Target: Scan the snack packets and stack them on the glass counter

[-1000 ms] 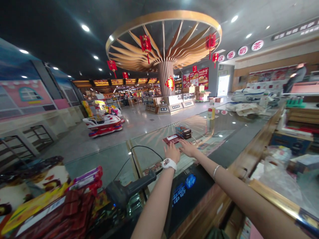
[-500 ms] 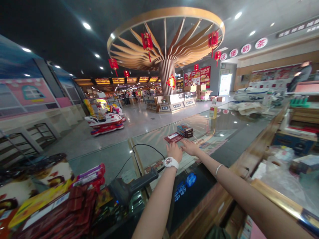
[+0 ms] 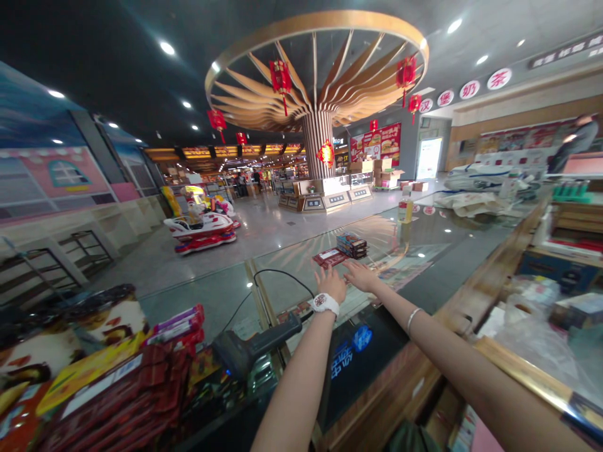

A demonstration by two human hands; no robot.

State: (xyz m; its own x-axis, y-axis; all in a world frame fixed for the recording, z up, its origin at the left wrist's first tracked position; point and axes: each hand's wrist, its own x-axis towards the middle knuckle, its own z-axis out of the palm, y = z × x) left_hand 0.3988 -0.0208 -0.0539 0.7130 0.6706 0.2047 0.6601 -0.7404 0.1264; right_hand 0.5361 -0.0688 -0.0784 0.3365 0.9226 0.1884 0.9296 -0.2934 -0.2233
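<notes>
Both arms reach forward over a glass counter. My left hand, with a white watch at the wrist, has its fingers spread just behind a flat dark red packet. Beside it, my right hand is stretched out, fingers apart, its tips near the right end of that packet. Neither hand holds anything. A small stack of packets with a blue top stands against the red packet's right side. Whether the fingertips touch the packet cannot be made out.
A black scanner with a cable lies left of my left arm. Dark red packets are piled at the lower left. A yellow bottle stands farther along the counter. A person is at the far right.
The view has shifted slightly. The fingers of my left hand are spread a little wider. The packets keep their places on the counter.
</notes>
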